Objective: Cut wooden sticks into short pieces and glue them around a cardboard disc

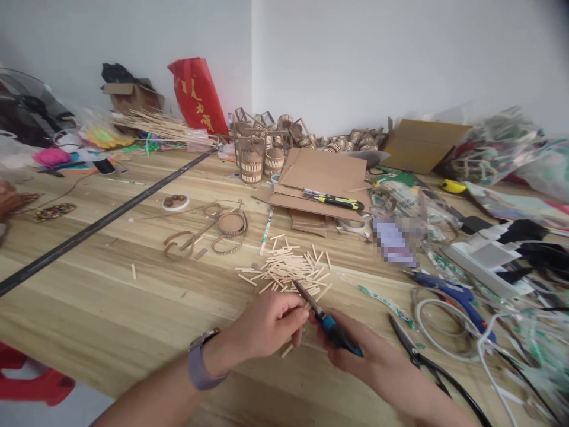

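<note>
My left hand (267, 325) is closed in a pinch on a short wooden stick (288, 350), whose end pokes out below the fingers. My right hand (360, 350) grips blue-handled cutters (326, 323), with the dark blades pointing up and left over the fingers of the other hand. Just beyond both hands lies a loose pile of cut wooden sticks (287, 267) on the wooden table (111, 296). A grey watch (199, 362) sits on my left wrist.
Black scissors (411, 350) and a blue glue gun (453, 293) lie to the right among white cables. Cardboard sheets with utility knives (333, 200) sit behind the pile. Small woven baskets (258, 160) stand at the back. Cardboard rings (231, 225) lie left of centre.
</note>
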Tool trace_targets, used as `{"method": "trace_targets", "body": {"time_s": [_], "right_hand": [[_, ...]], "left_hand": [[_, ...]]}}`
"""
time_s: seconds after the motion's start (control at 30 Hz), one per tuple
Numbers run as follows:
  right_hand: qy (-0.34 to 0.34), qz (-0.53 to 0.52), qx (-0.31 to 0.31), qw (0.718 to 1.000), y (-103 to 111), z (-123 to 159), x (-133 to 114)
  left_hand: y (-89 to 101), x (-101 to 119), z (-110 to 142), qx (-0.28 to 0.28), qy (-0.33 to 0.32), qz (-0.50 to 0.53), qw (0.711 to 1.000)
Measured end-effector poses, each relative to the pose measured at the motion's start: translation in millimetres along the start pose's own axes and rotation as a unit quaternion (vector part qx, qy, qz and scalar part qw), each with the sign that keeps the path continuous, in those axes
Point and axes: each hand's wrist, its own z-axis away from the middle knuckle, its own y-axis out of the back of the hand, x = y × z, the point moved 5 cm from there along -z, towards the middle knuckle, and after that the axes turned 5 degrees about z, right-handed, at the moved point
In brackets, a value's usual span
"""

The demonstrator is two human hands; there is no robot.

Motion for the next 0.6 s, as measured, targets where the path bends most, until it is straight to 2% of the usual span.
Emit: {"method": "trace_targets", "body": {"time_s": [0.13,0.4,0.6], "right_hand": [[0.009,-0.025,-0.015,1.0,1.0,2.5,-3.5],[0.038,0.054,0.072,0.995,-4.8,-0.8,5.7],[0.044,0.078,0.08,0.993,-8.5,-2.2,2.5]], "left_hand": [[-2.3,-1.8,-0.3,-0.011,0.005,0.015,1.0],[-0.9,1.6,0.1,0.009,0.014,0.012,1.0],[-0.4,-5.9,-1.5,0.005,0.014,0.032,0.999]]}}
